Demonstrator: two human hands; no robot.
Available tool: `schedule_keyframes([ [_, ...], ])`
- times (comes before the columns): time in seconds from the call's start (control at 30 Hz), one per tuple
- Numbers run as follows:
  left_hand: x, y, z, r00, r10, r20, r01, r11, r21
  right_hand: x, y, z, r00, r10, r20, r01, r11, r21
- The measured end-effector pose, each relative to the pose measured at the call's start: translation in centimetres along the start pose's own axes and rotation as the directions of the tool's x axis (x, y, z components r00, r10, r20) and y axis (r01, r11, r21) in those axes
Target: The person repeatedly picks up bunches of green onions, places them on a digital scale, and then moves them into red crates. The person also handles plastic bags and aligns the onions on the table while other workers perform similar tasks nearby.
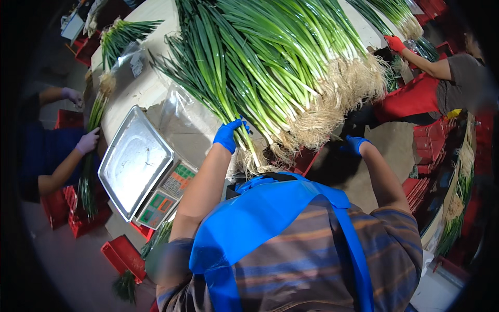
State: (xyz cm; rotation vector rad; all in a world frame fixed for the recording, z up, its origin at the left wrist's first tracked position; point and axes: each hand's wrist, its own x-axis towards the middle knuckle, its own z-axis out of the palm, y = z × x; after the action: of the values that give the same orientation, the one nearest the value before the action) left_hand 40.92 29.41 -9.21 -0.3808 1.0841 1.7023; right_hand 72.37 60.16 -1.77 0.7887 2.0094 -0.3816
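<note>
In the head view my left hand (230,135), in a blue glove, grips a few green onion stalks (242,134) just above their roots, at the near edge of the table. Beside them lies a wide heap of green onions (269,66), with leaves pointing away and a thick fringe of pale roots (323,113) hanging over the edge. My right hand (356,145), also blue-gloved, hovers off the table to the right, over a dark shadow. Its fingers are too dark to show whether they hold anything. A scale (136,160) with a metal pan stands left of my left arm.
A clear plastic bag (179,105) lies behind the scale. At left, a person's gloved hands (87,142) hold a bunch of onions; at right, a red-gloved hand (394,43) touches others. Red crates (124,255) stand on the floor at both sides.
</note>
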Motion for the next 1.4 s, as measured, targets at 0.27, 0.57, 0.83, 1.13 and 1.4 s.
schedule_keyframes([
  [0.27, 0.2, -0.4, 1.9, 0.981, 0.068, -0.183, -0.051, 0.994, 0.093, -1.0, -18.0, -3.7, 0.736, -0.55, -0.395, 0.672, 0.52, 0.527],
  [0.57, -0.8, 0.1, 2.6, 0.989, 0.03, -0.143, -0.005, 0.985, 0.171, 5.1, -25.1, -4.9, 0.863, -0.468, -0.191, 0.409, 0.425, 0.807],
  [0.83, -4.5, 1.2, 7.1, 0.971, 0.152, 0.185, -0.219, 0.876, 0.429, 0.2, -26.1, -6.5, 0.835, -0.512, -0.202, 0.243, 0.014, 0.97],
  [1.13, -6.1, 7.6, 11.2, 0.866, 0.119, 0.486, -0.324, 0.873, 0.364, -7.9, -23.3, -14.5, 0.756, -0.648, -0.085, 0.232, 0.145, 0.962],
  [1.4, -15.0, 13.7, 12.8, 0.651, 0.458, 0.605, -0.209, 0.875, -0.437, -20.1, -22.6, -19.8, 0.688, -0.721, -0.078, 0.532, 0.429, 0.73],
])
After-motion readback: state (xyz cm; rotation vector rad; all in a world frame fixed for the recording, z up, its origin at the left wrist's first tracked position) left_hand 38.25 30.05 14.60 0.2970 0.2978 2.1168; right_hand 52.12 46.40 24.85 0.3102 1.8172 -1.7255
